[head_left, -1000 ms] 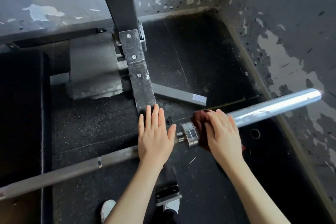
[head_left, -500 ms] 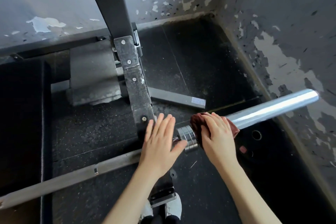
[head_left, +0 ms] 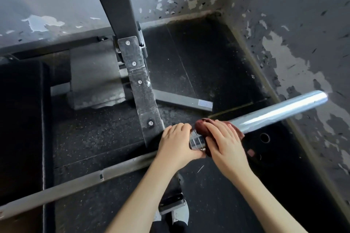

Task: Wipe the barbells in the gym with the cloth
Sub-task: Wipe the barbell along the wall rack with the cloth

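Note:
A steel barbell (head_left: 280,111) runs from the lower left to the upper right, its shiny sleeve ending near the right wall. My right hand (head_left: 225,143) grips a dark red cloth (head_left: 201,126) wrapped round the sleeve right beside the ribbed collar (head_left: 197,141). My left hand (head_left: 175,144) holds the bar just left of the collar, fingers curled over it. The dull grey shaft (head_left: 75,183) stretches away to the lower left.
A black rack upright (head_left: 141,89) with bolts stands just behind my left hand. A black bench pad (head_left: 20,119) fills the left side. A black weight plate (head_left: 269,149) lies on the floor under the sleeve. Grey peeling walls close in at the back and right. My shoe (head_left: 181,213) shows below.
My left hand, flat on the bar before, has curled round it by the collar. My right hand with the cloth has stayed at the sleeve's inner end, shifting slightly.

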Action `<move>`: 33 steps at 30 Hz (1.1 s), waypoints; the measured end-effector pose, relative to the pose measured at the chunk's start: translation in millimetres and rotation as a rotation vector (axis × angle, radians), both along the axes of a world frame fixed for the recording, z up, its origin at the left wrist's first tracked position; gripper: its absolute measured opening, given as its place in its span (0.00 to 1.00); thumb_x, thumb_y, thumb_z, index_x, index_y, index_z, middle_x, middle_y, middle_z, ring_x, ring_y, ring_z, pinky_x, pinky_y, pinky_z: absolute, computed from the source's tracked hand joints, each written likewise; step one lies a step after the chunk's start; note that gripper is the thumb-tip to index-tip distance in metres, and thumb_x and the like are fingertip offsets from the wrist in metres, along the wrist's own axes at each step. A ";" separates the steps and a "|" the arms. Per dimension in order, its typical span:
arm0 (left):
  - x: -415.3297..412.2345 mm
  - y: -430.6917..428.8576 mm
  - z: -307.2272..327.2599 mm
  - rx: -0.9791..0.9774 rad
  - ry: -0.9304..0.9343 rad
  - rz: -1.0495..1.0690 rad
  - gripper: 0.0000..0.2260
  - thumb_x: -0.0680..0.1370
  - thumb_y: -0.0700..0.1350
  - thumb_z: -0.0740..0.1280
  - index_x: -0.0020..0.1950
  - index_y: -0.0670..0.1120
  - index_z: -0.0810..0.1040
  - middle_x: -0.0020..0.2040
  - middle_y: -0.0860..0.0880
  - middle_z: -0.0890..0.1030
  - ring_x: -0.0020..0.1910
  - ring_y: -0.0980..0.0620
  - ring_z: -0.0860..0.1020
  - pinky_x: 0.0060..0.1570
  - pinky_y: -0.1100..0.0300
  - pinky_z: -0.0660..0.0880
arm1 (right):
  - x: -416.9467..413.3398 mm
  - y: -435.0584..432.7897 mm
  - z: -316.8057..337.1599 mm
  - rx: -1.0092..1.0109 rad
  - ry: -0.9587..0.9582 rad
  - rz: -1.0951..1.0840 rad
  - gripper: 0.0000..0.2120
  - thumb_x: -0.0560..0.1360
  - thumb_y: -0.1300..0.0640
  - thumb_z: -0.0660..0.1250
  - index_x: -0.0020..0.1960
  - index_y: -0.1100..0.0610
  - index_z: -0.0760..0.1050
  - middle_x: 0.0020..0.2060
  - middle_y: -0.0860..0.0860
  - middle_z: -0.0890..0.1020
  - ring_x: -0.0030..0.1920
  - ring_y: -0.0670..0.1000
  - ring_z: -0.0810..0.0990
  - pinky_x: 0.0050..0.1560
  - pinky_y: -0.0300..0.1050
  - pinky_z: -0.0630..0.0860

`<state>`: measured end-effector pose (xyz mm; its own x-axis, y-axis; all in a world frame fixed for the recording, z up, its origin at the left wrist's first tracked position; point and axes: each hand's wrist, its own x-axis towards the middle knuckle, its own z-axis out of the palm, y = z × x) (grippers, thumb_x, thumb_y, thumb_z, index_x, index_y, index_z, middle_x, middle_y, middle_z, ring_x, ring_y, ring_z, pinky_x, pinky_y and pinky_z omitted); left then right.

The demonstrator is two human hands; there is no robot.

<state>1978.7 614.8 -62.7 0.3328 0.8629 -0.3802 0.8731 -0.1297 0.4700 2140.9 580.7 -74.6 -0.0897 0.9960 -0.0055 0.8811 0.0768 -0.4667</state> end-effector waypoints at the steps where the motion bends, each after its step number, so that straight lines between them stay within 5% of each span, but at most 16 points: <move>1: 1.5 4.8 2.0 -0.038 0.054 -0.048 0.34 0.67 0.65 0.72 0.64 0.47 0.68 0.61 0.52 0.72 0.64 0.49 0.68 0.68 0.55 0.60 | 11.7 -2.8 2.1 -0.004 -0.024 0.055 0.20 0.77 0.51 0.57 0.67 0.52 0.74 0.65 0.47 0.76 0.67 0.49 0.70 0.72 0.42 0.56; 3: 7.1 11.8 3.4 -0.113 0.110 -0.097 0.35 0.65 0.65 0.74 0.61 0.45 0.68 0.58 0.50 0.73 0.62 0.47 0.69 0.67 0.53 0.62 | 34.2 0.5 2.9 0.013 -0.102 0.077 0.20 0.77 0.50 0.57 0.66 0.52 0.75 0.64 0.48 0.77 0.66 0.51 0.72 0.71 0.44 0.59; 8: 13.2 4.8 -2.4 -0.079 0.111 -0.028 0.36 0.64 0.64 0.75 0.63 0.46 0.69 0.59 0.51 0.75 0.63 0.48 0.71 0.69 0.53 0.61 | 6.4 17.3 0.0 0.022 -0.046 -0.308 0.19 0.75 0.55 0.56 0.62 0.54 0.78 0.59 0.51 0.80 0.63 0.56 0.74 0.68 0.51 0.63; 13: 19.0 -10.1 -6.4 0.064 0.152 -0.009 0.36 0.64 0.63 0.75 0.63 0.45 0.68 0.62 0.50 0.74 0.66 0.48 0.69 0.73 0.49 0.56 | 7.9 -9.4 3.1 -0.006 -0.072 0.011 0.21 0.77 0.53 0.56 0.68 0.52 0.74 0.66 0.47 0.76 0.68 0.49 0.70 0.72 0.45 0.58; 19: 23.0 -33.8 -13.1 0.274 0.137 0.067 0.45 0.43 0.61 0.82 0.55 0.42 0.77 0.47 0.47 0.80 0.49 0.47 0.80 0.58 0.44 0.76 | -0.4 4.8 3.0 -0.009 -0.026 -0.285 0.17 0.76 0.58 0.59 0.62 0.53 0.78 0.60 0.49 0.79 0.65 0.54 0.73 0.71 0.49 0.60; 22: 21.3 -40.3 -17.1 0.283 0.123 0.050 0.47 0.50 0.63 0.81 0.62 0.40 0.74 0.54 0.45 0.80 0.55 0.45 0.79 0.61 0.41 0.74 | -9.6 -22.0 2.1 0.018 -0.002 -0.129 0.20 0.77 0.54 0.57 0.67 0.53 0.75 0.66 0.47 0.75 0.70 0.50 0.67 0.75 0.43 0.50; 24: 20.5 -43.1 -14.4 0.256 0.115 0.008 0.45 0.58 0.62 0.78 0.67 0.39 0.70 0.61 0.44 0.77 0.63 0.44 0.75 0.67 0.40 0.68 | 10.5 -17.2 2.9 -0.009 -0.058 -0.026 0.21 0.77 0.50 0.55 0.67 0.51 0.75 0.65 0.46 0.77 0.69 0.49 0.70 0.75 0.46 0.56; 27: 20.1 -35.8 -4.5 0.169 0.127 -0.056 0.35 0.74 0.54 0.69 0.74 0.42 0.58 0.71 0.47 0.65 0.73 0.46 0.61 0.75 0.43 0.49 | 27.5 10.4 4.4 -0.032 -0.070 -0.149 0.23 0.75 0.48 0.50 0.61 0.50 0.78 0.57 0.46 0.81 0.62 0.51 0.76 0.70 0.49 0.61; 30: 23.4 -17.2 5.1 0.065 0.228 -0.085 0.31 0.72 0.55 0.71 0.68 0.44 0.63 0.67 0.47 0.68 0.70 0.46 0.64 0.74 0.44 0.52 | 2.8 7.2 3.1 -0.027 -0.062 -0.202 0.23 0.75 0.49 0.50 0.61 0.52 0.79 0.60 0.48 0.81 0.63 0.51 0.74 0.70 0.50 0.61; 33: 26.4 -0.7 8.0 -0.138 0.283 -0.104 0.36 0.66 0.59 0.76 0.66 0.44 0.66 0.64 0.47 0.72 0.68 0.45 0.67 0.71 0.45 0.58 | 7.0 -21.6 2.9 -0.007 -0.035 0.006 0.22 0.77 0.49 0.56 0.67 0.53 0.75 0.65 0.48 0.77 0.67 0.51 0.71 0.71 0.49 0.62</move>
